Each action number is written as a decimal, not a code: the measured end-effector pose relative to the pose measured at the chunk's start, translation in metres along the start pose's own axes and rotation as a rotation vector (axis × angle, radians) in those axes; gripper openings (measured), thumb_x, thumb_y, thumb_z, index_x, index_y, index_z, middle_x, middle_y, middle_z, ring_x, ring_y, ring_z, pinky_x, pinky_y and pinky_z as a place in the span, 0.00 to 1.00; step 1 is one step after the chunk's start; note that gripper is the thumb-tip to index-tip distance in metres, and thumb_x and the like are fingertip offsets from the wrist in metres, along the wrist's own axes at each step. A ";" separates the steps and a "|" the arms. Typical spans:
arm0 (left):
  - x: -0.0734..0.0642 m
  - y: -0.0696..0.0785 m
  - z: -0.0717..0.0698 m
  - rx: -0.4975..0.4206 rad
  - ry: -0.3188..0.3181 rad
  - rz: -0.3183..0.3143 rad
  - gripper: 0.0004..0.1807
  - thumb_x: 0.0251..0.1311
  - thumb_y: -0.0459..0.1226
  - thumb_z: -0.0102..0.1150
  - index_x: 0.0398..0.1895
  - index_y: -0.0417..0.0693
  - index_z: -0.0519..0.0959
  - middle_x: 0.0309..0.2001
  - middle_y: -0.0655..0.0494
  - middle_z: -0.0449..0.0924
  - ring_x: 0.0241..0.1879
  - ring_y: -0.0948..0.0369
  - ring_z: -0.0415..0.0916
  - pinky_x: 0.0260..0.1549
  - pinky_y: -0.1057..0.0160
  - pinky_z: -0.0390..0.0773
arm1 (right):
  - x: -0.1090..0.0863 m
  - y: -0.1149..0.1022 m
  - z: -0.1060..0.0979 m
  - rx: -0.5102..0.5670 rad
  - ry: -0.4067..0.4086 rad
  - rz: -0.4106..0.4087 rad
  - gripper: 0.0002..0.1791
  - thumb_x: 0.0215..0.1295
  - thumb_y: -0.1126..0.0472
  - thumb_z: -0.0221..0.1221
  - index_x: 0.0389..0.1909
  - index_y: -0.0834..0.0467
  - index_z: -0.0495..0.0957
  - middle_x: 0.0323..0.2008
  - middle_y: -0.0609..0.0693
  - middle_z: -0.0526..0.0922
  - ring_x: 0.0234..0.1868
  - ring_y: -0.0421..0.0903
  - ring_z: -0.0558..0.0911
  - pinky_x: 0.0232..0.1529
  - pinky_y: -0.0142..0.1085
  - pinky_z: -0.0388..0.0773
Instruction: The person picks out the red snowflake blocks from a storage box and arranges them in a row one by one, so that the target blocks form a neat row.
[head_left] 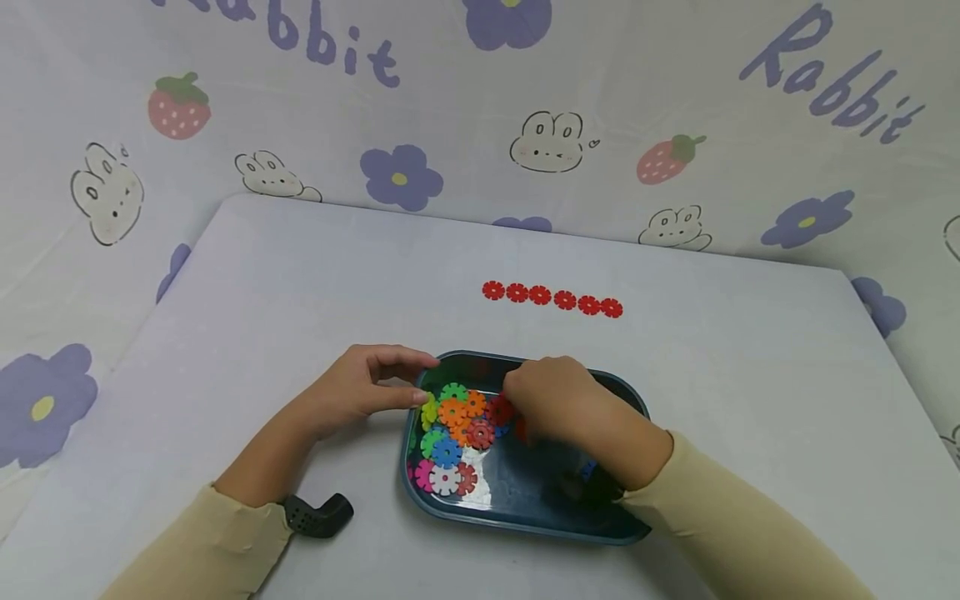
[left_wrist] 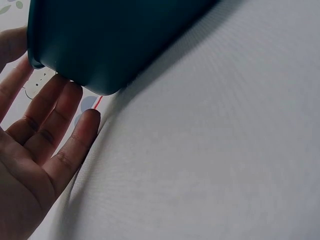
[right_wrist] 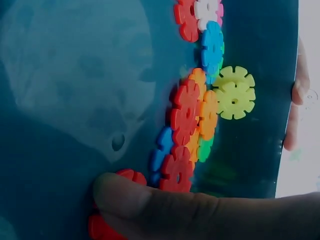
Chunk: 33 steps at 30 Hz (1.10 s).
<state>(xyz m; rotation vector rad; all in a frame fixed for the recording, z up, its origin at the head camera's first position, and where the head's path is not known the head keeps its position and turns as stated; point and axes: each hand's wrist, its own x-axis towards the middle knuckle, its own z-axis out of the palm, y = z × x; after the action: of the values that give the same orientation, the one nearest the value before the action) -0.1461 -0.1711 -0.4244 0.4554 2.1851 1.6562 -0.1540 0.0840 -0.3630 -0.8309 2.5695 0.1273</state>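
A dark teal tray (head_left: 525,527) sits on the table with several notched plastic interlocking discs (head_left: 452,412) heaped along its left side. They are orange, green, blue, yellow, pink, white and red. My left hand (head_left: 360,387) touches the tray's left rim with thumb and index finger, its other fingers loosely extended along the outside wall in the left wrist view. Inside the tray, my right hand (head_left: 566,400) pinches a red disc (right_wrist: 131,176). Its thumb (right_wrist: 160,207) covers most of that disc, and the opposing fingers are hidden.
Beyond the tray, several red discs (head_left: 540,295) lie in a row on the white table (head_left: 337,275). A black angled object (head_left: 321,516) is at the left cuff. Behind the table hangs a cloth printed with rabbits and flowers (head_left: 401,177).
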 end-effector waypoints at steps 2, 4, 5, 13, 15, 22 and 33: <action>0.000 0.000 0.000 0.002 0.001 -0.002 0.23 0.57 0.41 0.70 0.56 0.51 0.81 0.56 0.53 0.81 0.54 0.54 0.77 0.50 0.61 0.81 | 0.002 0.000 0.001 0.014 -0.014 -0.005 0.20 0.42 0.55 0.79 0.37 0.56 0.86 0.28 0.49 0.86 0.26 0.44 0.79 0.33 0.38 0.83; 0.000 -0.001 0.000 0.004 0.001 -0.002 0.23 0.57 0.41 0.70 0.56 0.51 0.81 0.56 0.53 0.81 0.54 0.54 0.77 0.50 0.61 0.80 | 0.005 0.000 0.002 0.043 -0.036 -0.017 0.20 0.42 0.52 0.78 0.36 0.55 0.86 0.27 0.46 0.85 0.27 0.42 0.79 0.32 0.36 0.82; -0.001 0.000 0.000 0.003 0.001 -0.002 0.22 0.57 0.41 0.70 0.56 0.51 0.81 0.56 0.53 0.81 0.54 0.54 0.77 0.50 0.61 0.81 | 0.006 0.000 0.003 0.061 -0.050 -0.025 0.20 0.42 0.51 0.78 0.37 0.54 0.86 0.26 0.45 0.85 0.27 0.41 0.79 0.32 0.35 0.81; 0.000 -0.001 -0.001 0.015 -0.002 0.007 0.23 0.57 0.41 0.69 0.58 0.50 0.80 0.57 0.53 0.80 0.55 0.54 0.77 0.52 0.58 0.80 | 0.017 -0.008 0.008 0.277 -0.170 -0.239 0.13 0.47 0.48 0.76 0.23 0.46 0.80 0.20 0.38 0.79 0.27 0.38 0.77 0.29 0.33 0.76; 0.001 -0.001 0.000 0.012 -0.009 0.013 0.24 0.57 0.41 0.69 0.58 0.49 0.80 0.57 0.53 0.80 0.55 0.54 0.76 0.53 0.58 0.79 | 0.018 -0.009 0.009 0.358 -0.211 -0.318 0.12 0.50 0.50 0.75 0.22 0.45 0.79 0.21 0.37 0.80 0.28 0.38 0.77 0.30 0.32 0.76; 0.002 0.001 -0.001 -0.005 -0.016 0.022 0.23 0.57 0.40 0.70 0.57 0.49 0.80 0.57 0.54 0.80 0.55 0.54 0.76 0.53 0.59 0.79 | 0.019 -0.007 0.009 0.569 -0.274 -0.493 0.08 0.56 0.54 0.72 0.26 0.46 0.81 0.25 0.37 0.82 0.30 0.36 0.78 0.36 0.31 0.80; 0.000 0.001 -0.002 0.003 -0.012 0.022 0.22 0.57 0.40 0.69 0.57 0.51 0.81 0.56 0.54 0.81 0.55 0.55 0.77 0.54 0.58 0.78 | 0.015 -0.006 0.001 0.805 -0.270 -0.551 0.10 0.58 0.62 0.69 0.42 0.51 0.84 0.28 0.43 0.86 0.30 0.42 0.85 0.38 0.37 0.84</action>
<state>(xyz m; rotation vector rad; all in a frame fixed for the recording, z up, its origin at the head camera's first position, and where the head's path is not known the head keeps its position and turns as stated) -0.1467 -0.1727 -0.4227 0.4902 2.1814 1.6578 -0.1609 0.0714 -0.3703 -1.0383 1.7948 -0.8353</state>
